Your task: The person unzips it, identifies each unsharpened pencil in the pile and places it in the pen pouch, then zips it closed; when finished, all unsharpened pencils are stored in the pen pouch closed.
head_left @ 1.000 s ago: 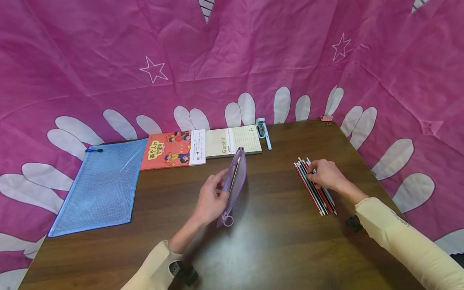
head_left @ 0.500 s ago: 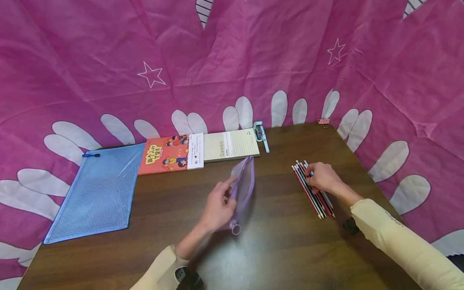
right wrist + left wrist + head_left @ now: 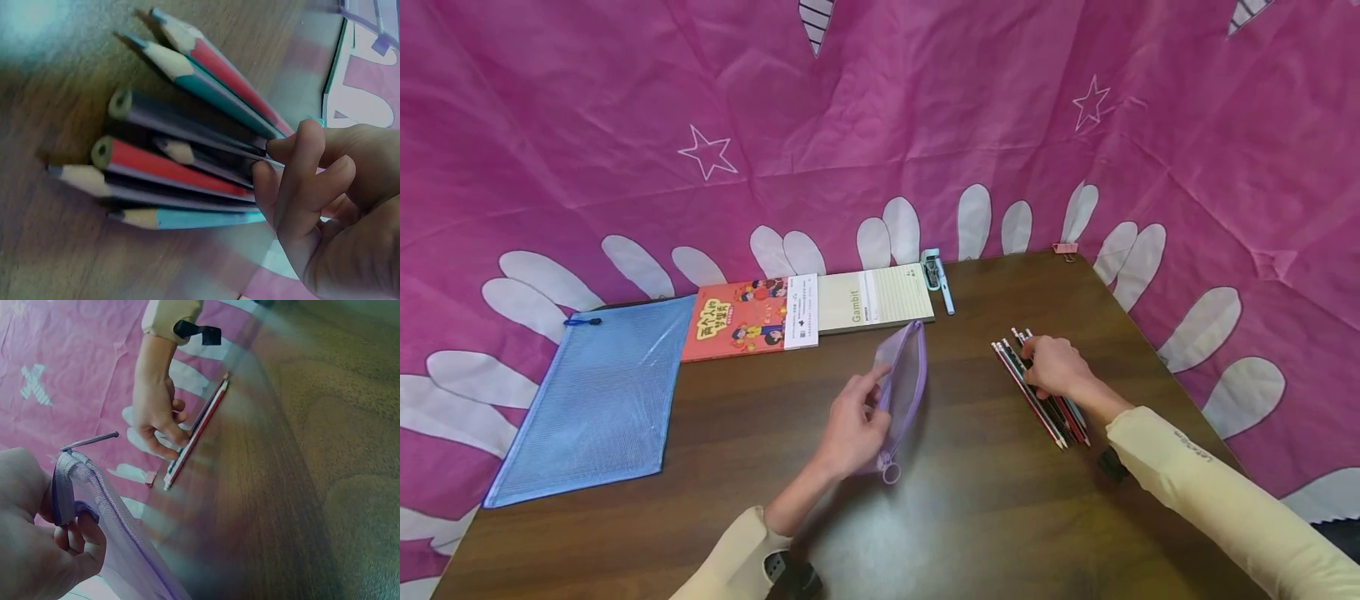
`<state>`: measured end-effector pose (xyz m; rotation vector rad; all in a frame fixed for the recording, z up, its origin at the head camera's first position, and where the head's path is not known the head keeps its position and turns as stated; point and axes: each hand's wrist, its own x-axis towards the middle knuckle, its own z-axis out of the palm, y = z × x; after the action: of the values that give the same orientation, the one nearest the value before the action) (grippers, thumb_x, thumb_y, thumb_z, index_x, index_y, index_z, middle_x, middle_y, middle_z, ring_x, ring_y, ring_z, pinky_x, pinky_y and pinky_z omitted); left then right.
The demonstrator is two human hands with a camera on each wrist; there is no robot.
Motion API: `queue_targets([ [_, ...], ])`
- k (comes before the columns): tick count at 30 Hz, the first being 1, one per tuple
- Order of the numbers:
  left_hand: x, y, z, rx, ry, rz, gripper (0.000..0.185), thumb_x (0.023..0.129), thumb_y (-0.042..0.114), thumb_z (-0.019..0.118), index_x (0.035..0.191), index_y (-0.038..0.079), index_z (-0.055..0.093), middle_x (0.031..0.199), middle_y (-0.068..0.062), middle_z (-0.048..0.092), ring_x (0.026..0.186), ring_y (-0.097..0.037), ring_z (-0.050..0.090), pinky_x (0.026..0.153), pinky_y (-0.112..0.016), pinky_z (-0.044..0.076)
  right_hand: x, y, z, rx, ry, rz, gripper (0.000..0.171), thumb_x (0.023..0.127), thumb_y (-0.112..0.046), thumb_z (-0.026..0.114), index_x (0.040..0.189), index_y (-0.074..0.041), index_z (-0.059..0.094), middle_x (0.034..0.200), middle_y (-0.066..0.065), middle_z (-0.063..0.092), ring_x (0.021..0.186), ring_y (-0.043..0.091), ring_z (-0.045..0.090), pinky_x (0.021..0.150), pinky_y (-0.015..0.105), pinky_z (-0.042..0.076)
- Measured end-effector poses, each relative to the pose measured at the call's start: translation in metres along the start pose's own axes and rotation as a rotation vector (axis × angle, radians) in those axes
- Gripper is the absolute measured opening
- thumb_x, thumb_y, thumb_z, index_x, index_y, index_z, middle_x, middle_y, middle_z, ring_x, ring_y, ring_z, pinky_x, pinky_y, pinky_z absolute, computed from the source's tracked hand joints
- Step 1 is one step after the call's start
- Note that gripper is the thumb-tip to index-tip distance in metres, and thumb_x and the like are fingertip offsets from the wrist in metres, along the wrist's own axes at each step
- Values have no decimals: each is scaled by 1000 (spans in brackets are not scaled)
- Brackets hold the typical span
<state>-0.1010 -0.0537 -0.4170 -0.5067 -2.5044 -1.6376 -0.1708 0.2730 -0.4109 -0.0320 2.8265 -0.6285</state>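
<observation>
My left hand [image 3: 853,421] grips a purple mesh pencil pouch [image 3: 904,379] near its zip end and holds it up on edge on the brown table [image 3: 970,517]. In the left wrist view the fingers pinch the rim of the pouch [image 3: 115,534] with its mouth parted. To the right, my right hand [image 3: 1051,367] curls over a bundle of several pencils [image 3: 1048,412] lying on the table. The right wrist view shows the pencils [image 3: 175,162], red, teal and dark, fanned out under my curled fingertips [image 3: 306,187].
A blue mesh zip folder [image 3: 598,392] lies at the left. A red booklet [image 3: 748,318], a Gambit notepad [image 3: 876,298] and a light blue stapler with a pen [image 3: 940,279] line the back edge. A pink binder clip [image 3: 1063,247] sits at the far corner. Pink cloth walls surround the table.
The pouch has shifted slightly right and leans more, with its mouth held wider. My right hand has stayed on the pencils and curled in a little over them.
</observation>
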Motion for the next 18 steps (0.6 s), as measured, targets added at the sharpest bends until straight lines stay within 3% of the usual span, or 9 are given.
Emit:
queue_targets([
  [5, -1, 0, 0, -3, 12, 20, 66, 70, -14, 50, 134, -5, 58, 89, -8, 51, 80, -20, 56, 67, -28, 55, 0, -5, 2, -33, 16, 5, 34, 87, -7, 65, 119, 5, 60, 87, 20, 67, 50, 15, 64, 59, 47, 52],
  [12, -4, -1, -1, 9, 12, 53, 64, 69, -10, 52, 133, -7, 57, 88, -6, 50, 74, -17, 55, 64, -27, 54, 1, -8, 5, -97, 0, 6, 33, 84, -12, 67, 114, 1, 61, 80, 12, 65, 53, 15, 63, 54, 46, 50],
  [18, -4, 1, -2, -1, -1, 15, 66, 71, -14, 51, 135, -4, 57, 90, -8, 50, 77, -19, 55, 67, -27, 54, 0, -10, 1, -46, 14, 7, 32, 85, -16, 71, 111, -3, 60, 82, 12, 65, 56, 16, 64, 50, 41, 48],
])
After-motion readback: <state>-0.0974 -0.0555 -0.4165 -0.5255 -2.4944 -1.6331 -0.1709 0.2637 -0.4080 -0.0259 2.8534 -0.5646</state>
